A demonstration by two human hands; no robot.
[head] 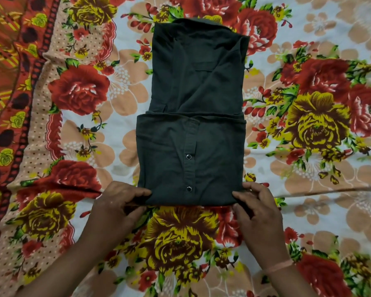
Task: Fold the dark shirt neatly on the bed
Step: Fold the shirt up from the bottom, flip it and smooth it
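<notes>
**Dark shirt half-folded, both hands at its near edge**

The dark shirt (191, 129) lies flat in the middle of the bed, on a floral bedsheet (308, 125) printed with red and yellow roses. Its sides are folded in to make a narrow rectangle, and the lower part is doubled up over the body, so a fold edge crosses the middle. The collar points away from the person. Two metal snap buttons (189, 156) show on the placket of the near layer, and a chest pocket sits on the far half.

The left hand (118, 202) pinches the near left corner of the shirt — thumb on top, fingers tucked under. The right hand (255, 202) grips the near right corner likewise. A pinkish band (278, 267) circles the right wrist.

No brand, label or writing can be read anywhere.
</notes>
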